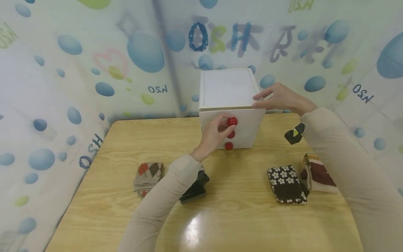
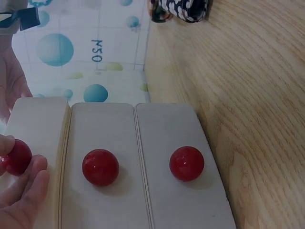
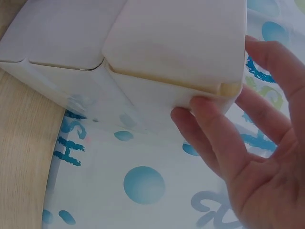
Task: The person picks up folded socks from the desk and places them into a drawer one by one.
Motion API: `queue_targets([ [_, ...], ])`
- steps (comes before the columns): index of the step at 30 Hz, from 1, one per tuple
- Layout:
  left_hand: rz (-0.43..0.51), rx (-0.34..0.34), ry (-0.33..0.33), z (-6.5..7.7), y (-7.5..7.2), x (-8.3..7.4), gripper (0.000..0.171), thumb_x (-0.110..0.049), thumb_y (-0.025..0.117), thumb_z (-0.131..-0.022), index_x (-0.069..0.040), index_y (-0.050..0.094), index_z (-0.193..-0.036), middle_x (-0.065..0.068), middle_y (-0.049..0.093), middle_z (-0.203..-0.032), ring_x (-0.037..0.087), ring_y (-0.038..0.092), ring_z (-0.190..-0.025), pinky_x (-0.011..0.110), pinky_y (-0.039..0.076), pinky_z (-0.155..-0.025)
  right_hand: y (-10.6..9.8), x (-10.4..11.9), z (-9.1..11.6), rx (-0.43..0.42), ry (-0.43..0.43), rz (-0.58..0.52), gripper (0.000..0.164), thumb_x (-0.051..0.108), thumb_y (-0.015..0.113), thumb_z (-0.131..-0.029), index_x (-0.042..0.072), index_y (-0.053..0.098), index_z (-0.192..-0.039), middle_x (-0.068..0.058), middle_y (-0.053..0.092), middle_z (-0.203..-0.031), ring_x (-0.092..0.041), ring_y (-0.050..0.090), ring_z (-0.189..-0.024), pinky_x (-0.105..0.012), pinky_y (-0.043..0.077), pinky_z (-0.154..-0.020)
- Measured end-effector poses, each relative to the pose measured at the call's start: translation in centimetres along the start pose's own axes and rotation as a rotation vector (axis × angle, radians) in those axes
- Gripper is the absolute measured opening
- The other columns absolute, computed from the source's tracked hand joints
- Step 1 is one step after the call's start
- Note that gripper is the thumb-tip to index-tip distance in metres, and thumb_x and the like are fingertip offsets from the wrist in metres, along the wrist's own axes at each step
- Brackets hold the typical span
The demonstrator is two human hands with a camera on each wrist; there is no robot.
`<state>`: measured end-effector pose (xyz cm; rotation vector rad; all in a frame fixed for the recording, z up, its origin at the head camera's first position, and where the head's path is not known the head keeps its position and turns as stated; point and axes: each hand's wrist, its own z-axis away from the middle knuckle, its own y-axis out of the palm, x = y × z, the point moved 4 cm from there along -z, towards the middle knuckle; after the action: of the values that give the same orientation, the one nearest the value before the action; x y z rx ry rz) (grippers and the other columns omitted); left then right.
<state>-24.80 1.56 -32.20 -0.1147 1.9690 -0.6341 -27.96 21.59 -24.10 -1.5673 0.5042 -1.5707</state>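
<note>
A white box with drawers (image 1: 231, 87) stands at the back of the table, three round red knobs in a column on its front. My left hand (image 1: 214, 134) pinches the top knob (image 1: 232, 121) between thumb and fingers. In the left wrist view, the middle knob (image 2: 100, 167) and bottom knob (image 2: 187, 163) are untouched, and a narrow yellowish gap runs beside the top drawer front. My right hand (image 1: 280, 98) touches the box's upper right edge with nearly straight fingers. In the right wrist view, its fingers (image 3: 221, 138) spread around the box's corner.
Folded argyle fabric (image 1: 148, 178) and a dark folded piece (image 1: 193, 191) lie left on the wooden table (image 1: 233, 224), partly behind my left sleeve. To the right are a flower-patterned folded piece (image 1: 287, 184) and a maroon and beige one (image 1: 319, 175). A bubble-printed backdrop (image 1: 145, 52) rises behind the box.
</note>
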Motion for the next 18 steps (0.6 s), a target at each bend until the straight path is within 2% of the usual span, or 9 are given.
queue_targets([
  [4, -0.002, 0.010, 0.007, 0.4, 0.1, -0.2, 0.028, -0.017, 0.059, -0.086, -0.011, 0.052, -0.112, 0.004, 0.062, -0.097, 0.012, 0.059, -0.083, 0.018, 0.048, -0.073, 0.0, 0.0, 0.1, 0.003, 0.000, 0.001, 0.057, 0.041, 0.065, -0.077, 0.004, 0.055, -0.120, -0.019, 0.043, -0.128, -0.034, 0.039, -0.114, -0.052, 0.039, -0.087],
  [8, -0.011, 0.014, 0.019, 0.7, 0.0, -0.3, 0.028, -0.017, 0.060, -0.085, -0.011, 0.052, -0.112, 0.004, 0.062, -0.098, 0.012, 0.059, -0.084, 0.019, 0.048, -0.073, 0.0, 0.1, 0.0, -0.006, -0.016, 0.020, 0.052, 0.039, 0.064, -0.079, 0.004, 0.056, -0.119, -0.019, 0.047, -0.125, -0.032, 0.047, -0.106, -0.048, 0.043, -0.083],
  [15, 0.006, 0.026, 0.034, 1.6, 0.0, -0.5, 0.027, -0.016, 0.061, -0.084, -0.010, 0.054, -0.109, 0.004, 0.062, -0.095, 0.012, 0.060, -0.080, 0.018, 0.049, -0.070, 0.2, -0.2, -0.1, -0.014, -0.028, 0.016, 0.052, 0.039, 0.063, -0.080, 0.003, 0.056, -0.118, -0.018, 0.048, -0.125, -0.033, 0.044, -0.111, -0.051, 0.041, -0.086],
  [18, 0.016, 0.030, 0.050, 2.1, 0.1, -0.9, 0.026, -0.015, 0.061, -0.084, -0.009, 0.054, -0.108, 0.005, 0.062, -0.096, 0.012, 0.060, -0.082, 0.018, 0.049, -0.071, 0.2, -0.4, -0.1, -0.017, -0.026, 0.013, 0.053, 0.039, 0.063, -0.080, 0.003, 0.057, -0.118, -0.017, 0.049, -0.124, -0.033, 0.048, -0.107, -0.050, 0.042, -0.085],
])
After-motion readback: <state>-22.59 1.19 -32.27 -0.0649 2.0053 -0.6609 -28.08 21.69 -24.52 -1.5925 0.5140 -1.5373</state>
